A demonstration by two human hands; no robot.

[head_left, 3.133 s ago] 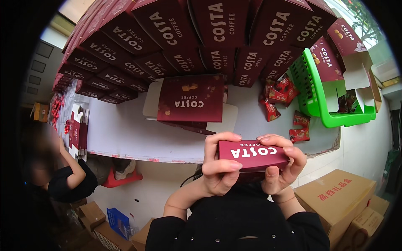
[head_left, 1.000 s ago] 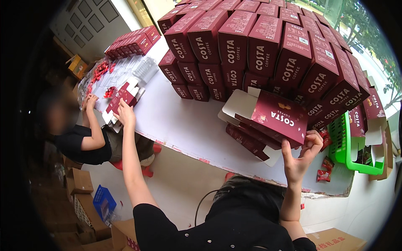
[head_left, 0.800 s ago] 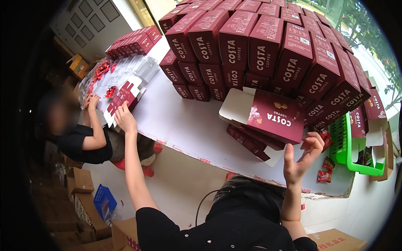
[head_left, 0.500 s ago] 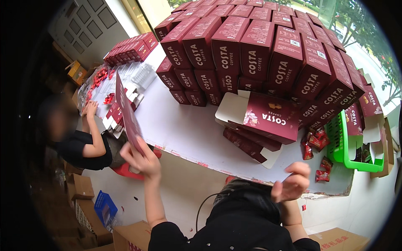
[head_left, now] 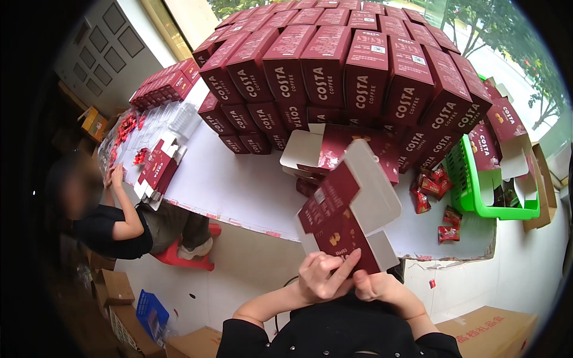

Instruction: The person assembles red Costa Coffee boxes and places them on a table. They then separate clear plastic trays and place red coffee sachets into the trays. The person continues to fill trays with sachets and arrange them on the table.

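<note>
A dark red folding carton [head_left: 340, 230] with white inner flaps spread out is held up over the table's near edge. My left hand [head_left: 325, 277] has its fingers closed on the lower left part of this carton. At its lower right end, my right hand [head_left: 382, 286] is curled against it with the thumb up; part of the grip is hidden. Behind it on the table lie more unfilled-looking red cartons [head_left: 358, 138] with a white flap open. To the right are several small red packets [head_left: 433, 184].
A large stack of closed red cartons [head_left: 322, 83] covers the table's far side. A green basket [head_left: 471, 194] holding opened cartons stands at the right edge. On the left a co-worker's hands [head_left: 113, 176] are beside another carton [head_left: 156, 167]. Cardboard boxes [head_left: 489, 328] stand on the floor.
My left hand has brought the carton from the left to in front of me, and its flaps are now spread. My right hand has moved left and down and joined it there.
</note>
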